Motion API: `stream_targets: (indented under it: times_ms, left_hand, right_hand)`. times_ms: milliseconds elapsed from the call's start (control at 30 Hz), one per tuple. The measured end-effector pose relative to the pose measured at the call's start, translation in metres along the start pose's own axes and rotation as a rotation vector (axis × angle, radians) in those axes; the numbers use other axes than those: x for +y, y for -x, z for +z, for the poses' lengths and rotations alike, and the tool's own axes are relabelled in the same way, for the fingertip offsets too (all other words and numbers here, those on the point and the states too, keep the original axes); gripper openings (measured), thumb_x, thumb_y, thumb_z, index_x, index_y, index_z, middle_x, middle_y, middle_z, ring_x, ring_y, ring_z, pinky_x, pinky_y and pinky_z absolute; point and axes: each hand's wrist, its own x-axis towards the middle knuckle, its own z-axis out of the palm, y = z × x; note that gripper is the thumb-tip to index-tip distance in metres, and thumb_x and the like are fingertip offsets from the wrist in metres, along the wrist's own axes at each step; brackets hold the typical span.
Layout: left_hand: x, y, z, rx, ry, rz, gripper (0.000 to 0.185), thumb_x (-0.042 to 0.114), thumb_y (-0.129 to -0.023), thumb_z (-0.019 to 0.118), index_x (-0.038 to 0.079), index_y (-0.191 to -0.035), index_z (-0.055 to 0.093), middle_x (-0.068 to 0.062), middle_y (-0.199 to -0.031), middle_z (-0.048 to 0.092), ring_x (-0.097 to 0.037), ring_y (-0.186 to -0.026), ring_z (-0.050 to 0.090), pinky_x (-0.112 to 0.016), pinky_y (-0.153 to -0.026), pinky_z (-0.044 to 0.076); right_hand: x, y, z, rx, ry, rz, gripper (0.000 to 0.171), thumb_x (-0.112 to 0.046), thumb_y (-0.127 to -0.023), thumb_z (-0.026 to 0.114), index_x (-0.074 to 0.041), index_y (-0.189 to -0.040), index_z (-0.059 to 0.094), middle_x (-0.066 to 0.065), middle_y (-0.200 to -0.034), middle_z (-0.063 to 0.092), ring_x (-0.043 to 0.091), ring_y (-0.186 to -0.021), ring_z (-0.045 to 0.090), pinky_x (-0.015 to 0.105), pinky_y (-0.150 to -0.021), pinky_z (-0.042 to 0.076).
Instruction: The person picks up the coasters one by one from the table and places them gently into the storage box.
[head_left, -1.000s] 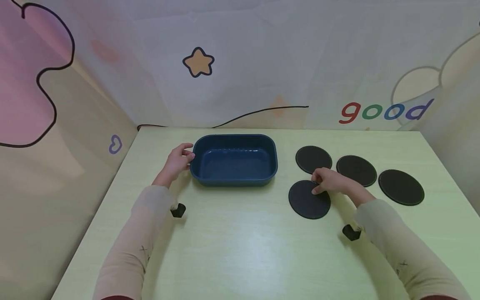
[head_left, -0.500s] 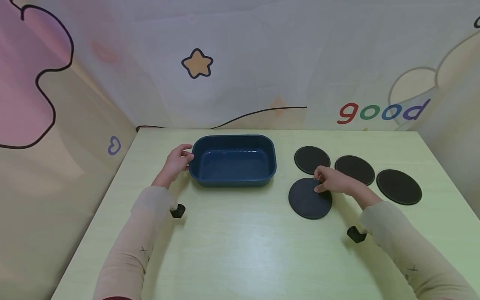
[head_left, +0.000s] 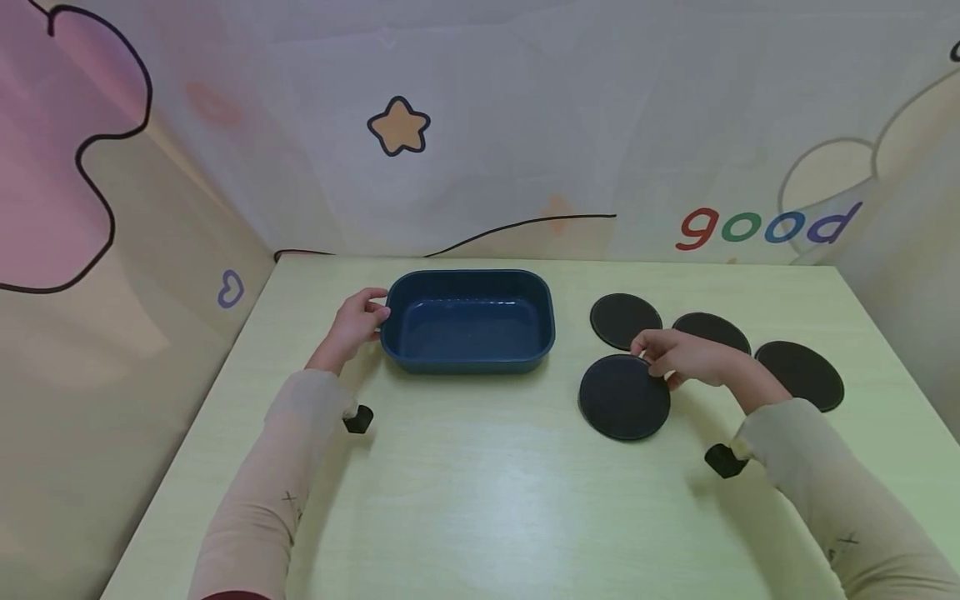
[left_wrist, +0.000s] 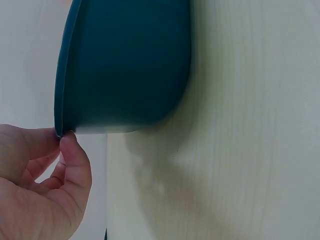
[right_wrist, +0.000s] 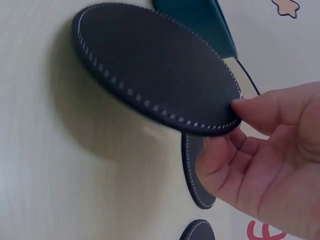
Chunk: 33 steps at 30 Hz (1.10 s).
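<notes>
Black stitched coaster (right_wrist: 155, 75) is tipping up off the table (head_left: 480, 500), far edge raised, and you're pinching that edge with your right hand (head_left: 686, 357), thumb and fingers curled on it. Blue tray (head_left: 468, 321) is lying off to its left. Your left hand (head_left: 352, 321) is gripping the tray's near-left rim.

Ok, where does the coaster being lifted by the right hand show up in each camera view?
Head: lifted coaster right of centre, pinched at its far edge by the right hand.
Left wrist: not in it.
Right wrist: fills the upper centre, one edge raised off the table.
Shared landmark: the blue tray, also at the right wrist view's top.
</notes>
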Motion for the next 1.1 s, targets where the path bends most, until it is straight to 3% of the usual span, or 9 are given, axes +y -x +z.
stream_targets:
  times_ms: [300,533,1100]
  left_hand:
    - [0.0,0.001,0.0,0.002,-0.004,0.032,0.039,0.009,-0.093,0.042,0.009,-0.131,0.037,-0.011,-0.102,0.046,-0.016,-0.078,0.052,-0.022,-0.063,0.048]
    - [-0.001,0.0,0.0,0.011,0.003,0.035,0.038,0.009,-0.093,0.042,0.009,-0.131,0.038,-0.01,-0.099,0.046,-0.013,-0.073,0.051,-0.018,-0.058,0.047]
    - [-0.003,0.0,0.0,0.011,0.014,0.056,0.038,0.009,-0.092,0.043,0.009,-0.13,0.039,-0.008,-0.096,0.046,-0.015,-0.074,0.052,-0.019,-0.057,0.046]
  right_hand:
    - [-0.017,-0.001,-0.009,-0.021,-0.189,-0.103,0.019,0.003,-0.085,0.041,-0.009,-0.1,0.04,0.001,-0.083,0.04,0.014,-0.07,0.047,0.034,-0.063,0.046]
    - [-0.032,-0.015,-0.003,-0.001,-0.327,-0.186,0.018,0.005,-0.087,0.04,-0.009,-0.098,0.042,0.0,-0.082,0.045,0.011,-0.066,0.05,0.028,-0.059,0.048]
    - [-0.067,-0.064,0.027,0.091,-0.448,-0.194,0.018,0.004,-0.087,0.041,-0.007,-0.102,0.04,0.0,-0.082,0.048,0.01,-0.065,0.051,0.025,-0.06,0.046]
